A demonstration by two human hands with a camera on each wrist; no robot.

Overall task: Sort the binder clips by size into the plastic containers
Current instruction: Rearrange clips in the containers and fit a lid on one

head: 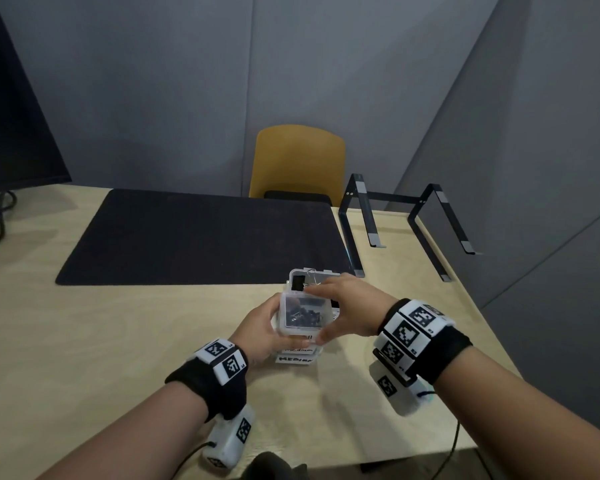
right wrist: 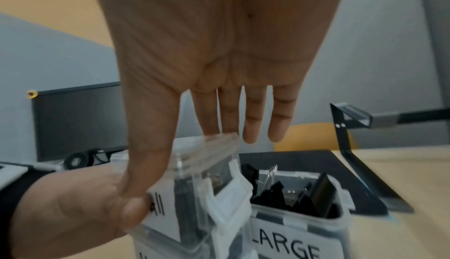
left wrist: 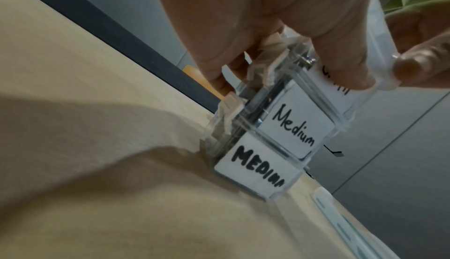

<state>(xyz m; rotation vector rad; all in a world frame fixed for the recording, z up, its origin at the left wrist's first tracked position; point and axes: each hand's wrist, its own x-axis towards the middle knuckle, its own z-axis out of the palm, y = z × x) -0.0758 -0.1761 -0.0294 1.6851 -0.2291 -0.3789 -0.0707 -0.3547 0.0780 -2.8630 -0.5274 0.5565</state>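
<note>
Both hands, the left hand [head: 260, 332] and the right hand [head: 347, 306], hold the small box [head: 302, 313] of clips on top of two medium boxes [left wrist: 280, 141], each grip closed round it beside the open large box [right wrist: 299, 205], so the sorting looks nearly done.

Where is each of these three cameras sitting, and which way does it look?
Head: worn on the head, looking forward and down at the table; both forearms and hands show.
Left wrist: looks along the left hand at the stacked containers labelled Medium.
Right wrist: looks along the right hand at the top container and the open Large container.
Shared: both wrist views show the top container, gripped by both hands.
</note>
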